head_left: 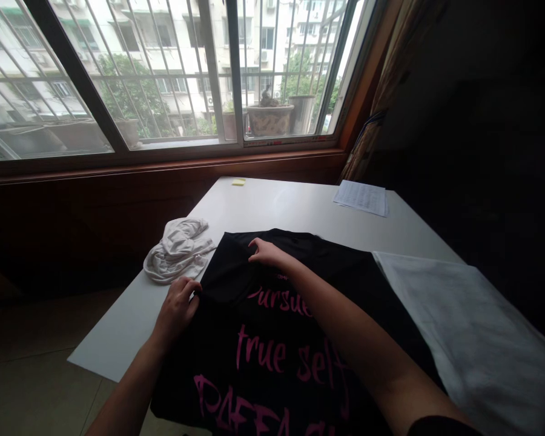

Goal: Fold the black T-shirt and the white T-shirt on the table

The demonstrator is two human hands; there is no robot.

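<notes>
A black T-shirt (272, 327) with pink lettering lies spread over the near part of a white table (290, 200). My left hand (180, 304) is closed on the shirt's left edge, thumb and fingers pinching the cloth. Higher up, my right hand (264, 251) reaches across the shirt and pinches black fabric near its upper left part. My right forearm covers some of the printed words. Beyond my left hand, a crumpled white cloth (179, 251) rests on the table's left edge.
At the right, pale cloth or sheeting (472, 327) lies partly beside the shirt. Printed papers (362, 197) and a small yellow note (238, 181) sit toward the table's far side. Behind stands a barred window (236, 72) with a curtain (381, 97) at its right.
</notes>
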